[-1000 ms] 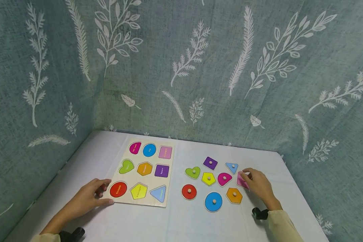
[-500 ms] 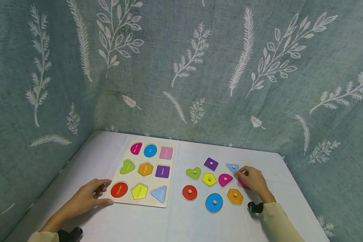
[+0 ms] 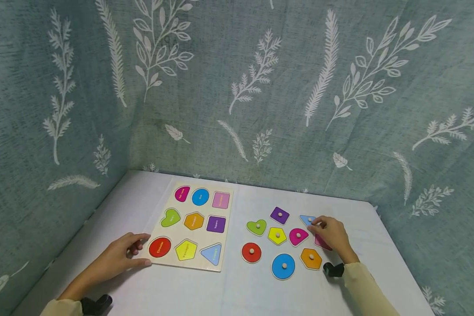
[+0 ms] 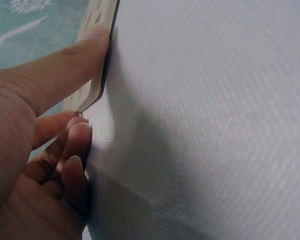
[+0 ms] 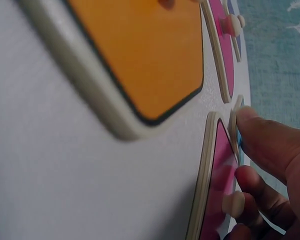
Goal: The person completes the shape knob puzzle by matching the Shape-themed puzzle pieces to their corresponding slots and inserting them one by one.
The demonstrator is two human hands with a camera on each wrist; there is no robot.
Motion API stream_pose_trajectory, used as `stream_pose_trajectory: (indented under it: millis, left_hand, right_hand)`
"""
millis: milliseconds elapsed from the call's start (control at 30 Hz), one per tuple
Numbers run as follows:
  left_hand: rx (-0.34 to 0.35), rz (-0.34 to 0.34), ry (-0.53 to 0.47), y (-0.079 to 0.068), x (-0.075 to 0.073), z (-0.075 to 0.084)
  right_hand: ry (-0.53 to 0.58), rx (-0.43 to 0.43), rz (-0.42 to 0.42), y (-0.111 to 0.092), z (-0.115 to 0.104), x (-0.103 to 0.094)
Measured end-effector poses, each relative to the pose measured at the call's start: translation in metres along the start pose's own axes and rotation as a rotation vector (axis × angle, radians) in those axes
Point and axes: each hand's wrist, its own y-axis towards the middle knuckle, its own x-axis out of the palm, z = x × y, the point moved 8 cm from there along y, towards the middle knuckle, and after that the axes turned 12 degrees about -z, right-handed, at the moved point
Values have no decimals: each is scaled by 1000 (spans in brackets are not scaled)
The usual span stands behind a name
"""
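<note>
At the near-left corner of a wooden shape puzzle board [image 3: 228, 228], my left hand [image 3: 116, 259] rests with its thumb [image 4: 80, 62] straight against the board's edge and its other fingers loosely bent beside the corner. My right hand [image 3: 332, 235] is at the light blue triangle piece [image 3: 305, 218], its thumb [image 5: 265, 135] and index finger pinching it at the near side. A pink piece [image 3: 321, 242] lies partly hidden under that hand; in the right wrist view a pink piece with a wooden knob [image 5: 234, 204] stands close to the bent fingers.
Left of my right hand lie knobbed pieces: a magenta half-round [image 3: 293, 239], yellow pentagon [image 3: 274, 239], purple square [image 3: 275, 213], green heart [image 3: 253, 226], red circle [image 3: 246, 256], blue circle [image 3: 278, 272] and orange hexagon [image 3: 307, 263]. Patterned fabric [image 3: 205, 87] hangs behind the white table [image 3: 245, 298].
My right hand has moved from the pink piece slightly left and away from me to the blue triangle piece. The left hand stays at the board's corner. The head view has shifted slightly.
</note>
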Motion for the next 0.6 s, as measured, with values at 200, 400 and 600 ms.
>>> stream_pose_trajectory:
  millis: [200, 400, 600]
  left_hand:
    - [-11, -7, -13, 0, 0, -2]
    - [-16, -10, -24, 0, 0, -3]
    - [-26, -15, -28, -1, -2, -4]
  right_hand:
    - [21, -20, 9, 3, -4, 1]
    - [56, -10, -6, 4, -6, 2]
    - [93, -1, -23, 7, -7, 7]
